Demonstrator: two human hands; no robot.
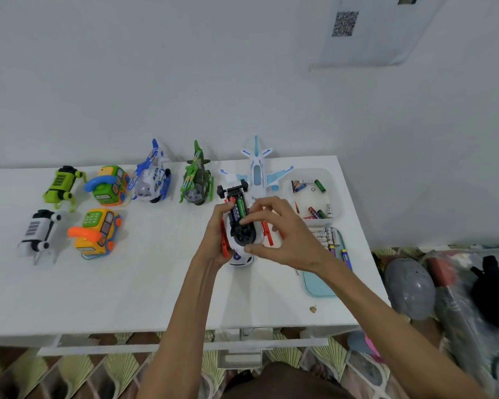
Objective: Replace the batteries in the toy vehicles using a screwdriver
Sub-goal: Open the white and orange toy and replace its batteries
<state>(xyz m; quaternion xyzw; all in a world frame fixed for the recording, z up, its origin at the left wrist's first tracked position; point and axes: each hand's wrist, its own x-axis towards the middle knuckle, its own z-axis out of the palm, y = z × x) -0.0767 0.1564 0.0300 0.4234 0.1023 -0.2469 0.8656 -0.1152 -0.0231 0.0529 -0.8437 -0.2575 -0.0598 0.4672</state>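
Seating batteries (238,210) in the upturned toy helicopter (242,240)

Belly-up, right of the counter's (156,283) middle, it sits gripped in the left hand (216,234). The right hand (274,226) curls over it, fingertips on the batteries, thumb against the hull (244,257). It is probably light, brittle plastic: hold the hull, not the red skids (267,233).

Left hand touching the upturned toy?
Touching. The head view shows the left hand clasped round the side of the toy, with no gap between them, its thumb beside the batteries.
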